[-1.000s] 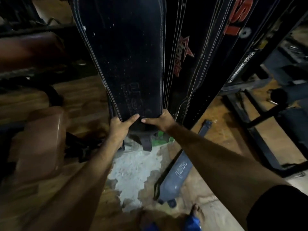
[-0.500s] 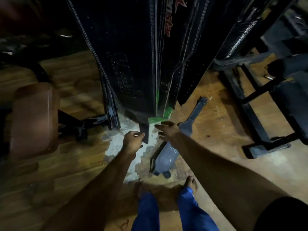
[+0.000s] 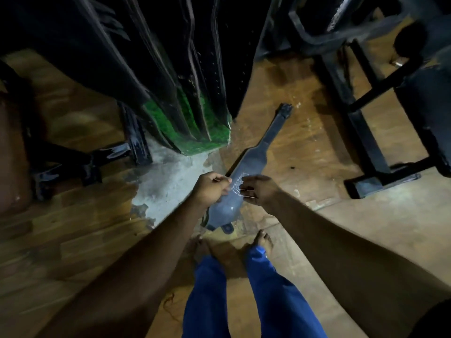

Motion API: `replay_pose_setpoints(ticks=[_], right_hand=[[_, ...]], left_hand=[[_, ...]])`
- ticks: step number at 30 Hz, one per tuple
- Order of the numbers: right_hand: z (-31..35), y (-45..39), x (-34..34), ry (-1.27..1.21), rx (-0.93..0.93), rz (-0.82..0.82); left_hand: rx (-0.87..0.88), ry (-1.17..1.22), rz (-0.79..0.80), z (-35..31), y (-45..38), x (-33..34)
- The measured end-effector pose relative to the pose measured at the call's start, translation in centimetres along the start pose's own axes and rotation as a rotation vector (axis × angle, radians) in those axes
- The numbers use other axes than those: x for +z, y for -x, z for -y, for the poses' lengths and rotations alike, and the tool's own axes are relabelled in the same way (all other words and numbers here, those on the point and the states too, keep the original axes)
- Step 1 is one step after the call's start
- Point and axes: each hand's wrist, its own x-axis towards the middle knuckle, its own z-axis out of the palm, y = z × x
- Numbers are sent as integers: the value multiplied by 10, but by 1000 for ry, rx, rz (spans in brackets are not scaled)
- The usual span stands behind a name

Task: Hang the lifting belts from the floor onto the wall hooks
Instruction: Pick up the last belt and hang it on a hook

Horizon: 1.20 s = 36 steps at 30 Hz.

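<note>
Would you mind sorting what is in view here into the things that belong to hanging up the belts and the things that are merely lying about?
Belongs to the job:
- grey belt lying on the floor
- hanging black belts, some with green lining
- left hand and right hand, reaching down over the grey belt

Just lying about:
- black metal frame at right
- brown padded seat at left
- bare concrete patch in the wooden floor
</note>
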Motion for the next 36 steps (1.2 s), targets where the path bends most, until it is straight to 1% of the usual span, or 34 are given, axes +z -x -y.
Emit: replay_pose_setpoints(ticks=[2, 4, 6, 9, 11, 13, 15, 16, 18, 21, 23, 25, 26, 27, 29, 31, 34, 36], right_hand=[[-3, -30, -13, 19, 0, -22], [-17, -68, -22, 87, -33, -80], [-31, -109, -31, 92, -47, -125], [-55, -192, -44, 65, -15, -162], [-71, -249, -52, 44, -13, -184], [-88, -306, -58, 30, -7, -186], [-106, -362, -65, 77, -10, -179], [-114, -386, -67, 107, -3, -197], [-124, -426, -70, 116, 17, -261], [-139, -469, -73, 67, 1, -322], [-152, -491, -76, 29, -23, -352], [-165, -504, -73, -32, -40, -337], [-168, -509, -71, -59, -40, -325], [-170, -512, -70, -86, -38, -321], [-172, -512, -70, -153, -44, -329], [-170, -500, -68, -192, -50, -317], [-166, -465, -58, -271, -80, -281], [-157, -434, -50, -335, -115, -279]], left_hand=[[-24, -8, 31, 18, -36, 15], [-52, -36, 13, 40, -71, 27], [-78, -69, -5, 63, -109, 38], [-96, -142, -7, 115, -189, 55], [-75, -215, -10, 155, -246, 69], [-75, -277, 58, 180, -287, 85], [-119, -279, 145, 201, -323, 100], [-136, -294, 153, 211, -343, 108], [-120, -357, 142, 230, -382, 119], [-118, -428, 53, 264, -434, 121], [-109, -506, -41, 287, -461, 122], [-87, -612, -123, 298, -470, 125], [-77, -642, -141, 300, -470, 126], [-81, -630, -120, 300, -469, 127], [-105, -518, -45, 300, -467, 126], [-134, -397, -4, 294, -461, 117], [-103, -250, -17, 274, -435, 96], [-93, -203, -35, 250, -406, 85]])
